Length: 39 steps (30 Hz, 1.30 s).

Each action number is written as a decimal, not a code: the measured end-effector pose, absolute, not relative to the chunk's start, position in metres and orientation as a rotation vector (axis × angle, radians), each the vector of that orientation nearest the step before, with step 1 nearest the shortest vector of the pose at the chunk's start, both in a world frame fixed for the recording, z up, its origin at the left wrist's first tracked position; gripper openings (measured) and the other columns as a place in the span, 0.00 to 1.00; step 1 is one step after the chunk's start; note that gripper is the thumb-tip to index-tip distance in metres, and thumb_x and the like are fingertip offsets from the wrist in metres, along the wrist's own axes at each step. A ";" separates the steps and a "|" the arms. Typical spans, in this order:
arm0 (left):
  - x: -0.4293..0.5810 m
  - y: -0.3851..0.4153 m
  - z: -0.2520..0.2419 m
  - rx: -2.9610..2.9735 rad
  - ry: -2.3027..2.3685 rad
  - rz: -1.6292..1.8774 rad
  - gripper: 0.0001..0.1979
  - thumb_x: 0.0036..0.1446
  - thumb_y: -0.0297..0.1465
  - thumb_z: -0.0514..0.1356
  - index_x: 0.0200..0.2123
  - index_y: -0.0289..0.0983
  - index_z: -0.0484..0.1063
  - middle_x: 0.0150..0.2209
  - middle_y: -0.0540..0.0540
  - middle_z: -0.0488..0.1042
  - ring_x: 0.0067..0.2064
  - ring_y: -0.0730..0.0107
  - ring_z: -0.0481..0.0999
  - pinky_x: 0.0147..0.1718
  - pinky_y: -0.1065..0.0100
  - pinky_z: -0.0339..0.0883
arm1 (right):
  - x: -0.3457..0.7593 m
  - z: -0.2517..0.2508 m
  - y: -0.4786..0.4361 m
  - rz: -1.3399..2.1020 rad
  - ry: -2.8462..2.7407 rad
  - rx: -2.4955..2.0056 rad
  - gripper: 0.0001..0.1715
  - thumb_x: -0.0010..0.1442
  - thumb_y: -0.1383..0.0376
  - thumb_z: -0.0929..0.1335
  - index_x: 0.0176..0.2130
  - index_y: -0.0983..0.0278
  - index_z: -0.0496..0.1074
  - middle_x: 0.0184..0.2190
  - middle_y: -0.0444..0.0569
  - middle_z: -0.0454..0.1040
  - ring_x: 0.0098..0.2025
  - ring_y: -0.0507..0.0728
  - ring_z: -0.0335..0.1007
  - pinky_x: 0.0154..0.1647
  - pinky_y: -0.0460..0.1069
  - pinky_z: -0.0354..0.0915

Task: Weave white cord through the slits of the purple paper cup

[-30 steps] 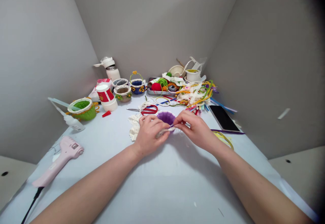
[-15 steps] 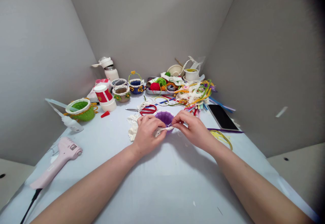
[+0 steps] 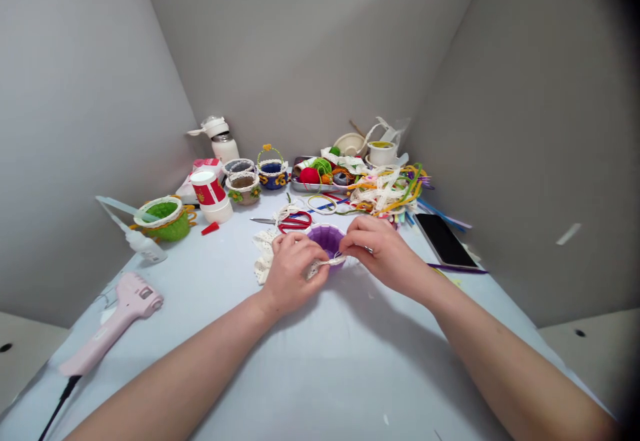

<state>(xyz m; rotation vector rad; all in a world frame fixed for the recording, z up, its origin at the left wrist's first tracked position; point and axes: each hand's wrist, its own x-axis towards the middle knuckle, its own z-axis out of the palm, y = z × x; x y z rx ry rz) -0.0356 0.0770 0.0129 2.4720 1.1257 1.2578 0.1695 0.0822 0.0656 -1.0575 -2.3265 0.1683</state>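
Note:
A small purple cup (image 3: pixel 325 236) stands on the pale table (image 3: pixel 320 361) between my two hands. My left hand (image 3: pixel 293 274) is curled around its near left side and presses a strip of white lace trim (image 3: pixel 327 264) against the rim. My right hand (image 3: pixel 383 254) pinches the lace's other end at the cup's near right rim. A thin metal tool shows between my right fingers. More loose lace (image 3: pixel 263 258) lies left of the cup, partly under my left hand.
Red-handled scissors (image 3: pixel 290 221) lie just behind the cup. A pink glue gun (image 3: pixel 113 324) sits at the left, a phone (image 3: pixel 443 240) at the right. Decorated small baskets (image 3: pixel 163 218), a red-and-white cup (image 3: pixel 210 193), a tray of yarn (image 3: pixel 320 171) and ribbon piles (image 3: pixel 385 191) crowd the back.
Both hands stay on the purple cup and the lace; the fingers have shifted slightly along the rim. The view has tilted a little.

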 end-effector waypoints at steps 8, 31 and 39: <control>-0.036 0.077 0.012 2.477 1.138 1.242 0.02 0.58 0.31 0.60 0.34 0.41 0.73 0.36 0.49 0.78 0.46 0.61 0.69 0.49 0.54 0.54 | 0.170 0.065 0.083 0.146 -2.381 -1.082 0.10 0.62 0.73 0.67 0.31 0.62 0.75 0.32 0.46 0.71 0.39 0.54 0.65 0.43 0.50 0.53; -0.036 0.078 0.015 2.456 1.148 1.199 0.03 0.59 0.30 0.60 0.34 0.41 0.74 0.36 0.50 0.79 0.47 0.61 0.69 0.48 0.55 0.53 | 0.165 0.083 0.098 0.220 -2.573 -1.084 0.12 0.61 0.72 0.66 0.29 0.61 0.76 0.30 0.46 0.72 0.40 0.56 0.62 0.43 0.52 0.48; -0.038 0.080 0.015 2.454 1.125 1.159 0.03 0.59 0.30 0.60 0.34 0.41 0.75 0.36 0.50 0.79 0.46 0.62 0.69 0.47 0.56 0.53 | 0.162 0.093 0.120 0.406 -2.735 -0.931 0.12 0.59 0.71 0.66 0.28 0.61 0.77 0.29 0.46 0.71 0.38 0.55 0.62 0.44 0.52 0.51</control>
